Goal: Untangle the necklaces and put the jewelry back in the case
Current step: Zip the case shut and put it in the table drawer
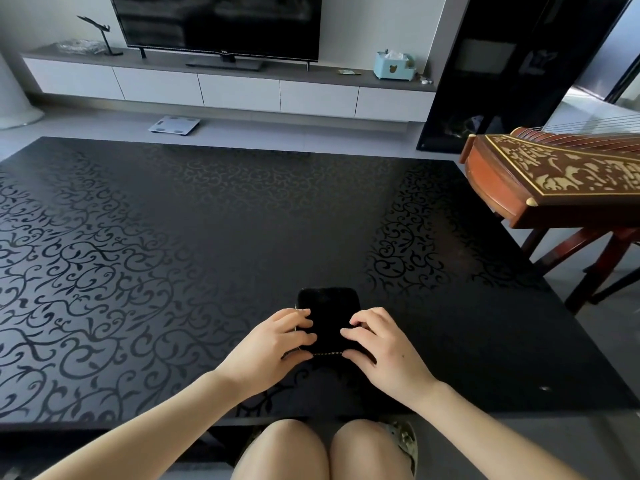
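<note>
**Both hands on the black case at the table's front edge**

The left hand grips the left side of the case: its fingers curl over the top and its thumb lies against the near edge. The right hand holds the right side the same way, with bent fingertips on the lid and the thumb on the near edge. Between the two thumbs runs a short stretch of gold zipper. More gold shows up the left side by the left fingers.

The case is dark with rounded corners. It lies flat on the black table, close to the front edge and in front of the person's knees. Its lid is down, so nothing inside can be seen, and no necklace shows outside it.

The scroll-patterned tabletop stretches wide to the left, to the right and well beyond the case to its far edge. A small pale speck sits near the front right corner, too small to make out.

A wooden stringed instrument on a stand is beside the table's far right corner. Beyond the far edge a bathroom scale lies on the floor in front of a long low cabinet. The cabinet carries a television and a light blue tissue box.
</note>
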The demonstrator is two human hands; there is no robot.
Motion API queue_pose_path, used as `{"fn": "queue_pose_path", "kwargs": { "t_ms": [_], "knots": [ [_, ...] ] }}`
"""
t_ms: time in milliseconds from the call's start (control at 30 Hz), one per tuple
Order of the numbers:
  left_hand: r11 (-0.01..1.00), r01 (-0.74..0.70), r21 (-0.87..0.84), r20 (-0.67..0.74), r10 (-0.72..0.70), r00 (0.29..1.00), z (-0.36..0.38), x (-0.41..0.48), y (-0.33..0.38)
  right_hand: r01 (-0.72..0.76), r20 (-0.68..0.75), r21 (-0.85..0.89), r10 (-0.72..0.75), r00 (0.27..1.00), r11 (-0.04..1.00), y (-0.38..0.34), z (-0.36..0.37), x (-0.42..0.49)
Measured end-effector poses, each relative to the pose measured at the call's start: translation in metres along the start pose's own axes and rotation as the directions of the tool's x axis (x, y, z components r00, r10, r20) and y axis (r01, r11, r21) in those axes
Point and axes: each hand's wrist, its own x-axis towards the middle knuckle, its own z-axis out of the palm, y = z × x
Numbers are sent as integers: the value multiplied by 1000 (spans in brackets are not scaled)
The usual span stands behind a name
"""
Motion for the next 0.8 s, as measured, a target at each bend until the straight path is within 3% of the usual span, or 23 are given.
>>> {"fn": "queue_pose_path", "kwargs": {
  "t_ms": [67, 167, 233, 300, 367, 400, 467, 500, 567, 700, 800],
  "knots": [
    [1000, -13, 25, 6, 12, 1000, 0, 0, 2, -69, 20, 28, 68, 997, 997, -2, -3, 0],
    [988, -9, 155, 59, 0, 998, 1, 2, 13, -135, 54, -75, 139, 989, 988, -10, -1, 5],
    [982, 74, 172, 24, -80, 997, 1, 10, 24, -193, 119, -124, 207, 971, 973, -14, 4, 7],
    [963, 242, 116, -83, -234, 969, 1, 23, 31, -270, 212, -62, 277, 937, 961, -12, 5, 9],
    [849, 527, 48, -115, -519, 847, -4, 40, 32, -438, 316, 121, 384, 868, 891, -8, -1, 16],
    [729, 685, 1, -57, -684, 728, -6, 47, 27, -515, 355, 202, 428, 831, 833, -5, -5, 21],
    [398, 903, -164, 240, -872, 428, -12, 61, 16, -612, 442, 269, 470, 764, 743, -1, -10, 28],
    [271, 930, -247, 375, -859, 350, -12, 67, 11, -611, 479, 245, 453, 751, 753, -1, -9, 30],
    [214, 929, -302, 502, -793, 346, -11, 72, 3, -545, 493, 203, 396, 775, 814, -2, -5, 29],
    [158, 921, -355, 639, -678, 363, -22, 76, -1, -468, 402, 296, 336, 852, 833, -7, 0, 20],
    [272, 886, -375, 659, -593, 462, -36, 80, 5, -248, 233, 213, 198, 952, 945, -8, 6, 15]
  ]
}}
